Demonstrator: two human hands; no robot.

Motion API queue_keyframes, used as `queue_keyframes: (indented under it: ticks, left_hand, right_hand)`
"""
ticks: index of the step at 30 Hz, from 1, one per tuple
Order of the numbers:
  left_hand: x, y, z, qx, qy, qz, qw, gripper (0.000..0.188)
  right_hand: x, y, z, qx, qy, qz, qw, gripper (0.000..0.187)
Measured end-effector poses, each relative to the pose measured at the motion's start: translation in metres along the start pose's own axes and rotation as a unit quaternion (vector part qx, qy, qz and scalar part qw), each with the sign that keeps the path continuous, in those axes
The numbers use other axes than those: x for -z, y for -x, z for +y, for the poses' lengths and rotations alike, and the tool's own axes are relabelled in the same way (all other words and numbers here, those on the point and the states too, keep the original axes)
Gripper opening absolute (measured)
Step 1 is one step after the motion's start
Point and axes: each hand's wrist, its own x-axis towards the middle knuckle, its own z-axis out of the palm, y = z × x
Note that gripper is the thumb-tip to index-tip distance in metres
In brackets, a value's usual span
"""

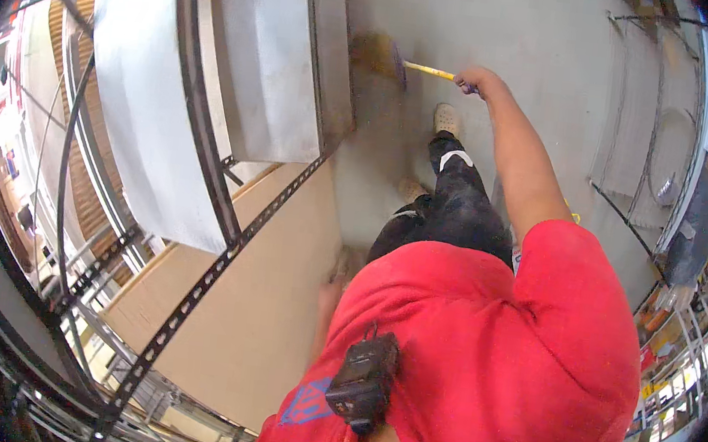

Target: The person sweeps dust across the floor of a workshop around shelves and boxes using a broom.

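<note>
My right hand is stretched out ahead, its fingers wrapped round the yellow handle of a broom. The blurred yellowish bristles and dark purple head are low by the foot of the metal shelving. Down at my left side, my left hand shows only in part beside a large brown cardboard panel or box. Its fingers are too small and hidden to read.
To the left stands a slotted-angle rack with grey metal shelves. The grey floor stretches ahead, with my shoes on it. Another rack with plastic-wrapped goods lines the right side.
</note>
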Motion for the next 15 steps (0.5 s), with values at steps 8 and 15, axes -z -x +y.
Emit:
queue_keyframes:
  ticks: [8, 15]
  left_hand:
    - [0.039, -0.025, 0.266, -0.061, 0.076, -0.038, 0.995, 0.045]
    - [0.032, -0.072, 0.416, -0.201, -0.089, -0.135, 0.966, 0.046]
  right_hand:
    - [0.013, 0.052, 0.095, 0.124, 0.018, 0.181, 0.975, 0.025]
    - [-0.125, 0.186, 0.240, -0.025, -0.138, 0.226, 0.964, 0.025]
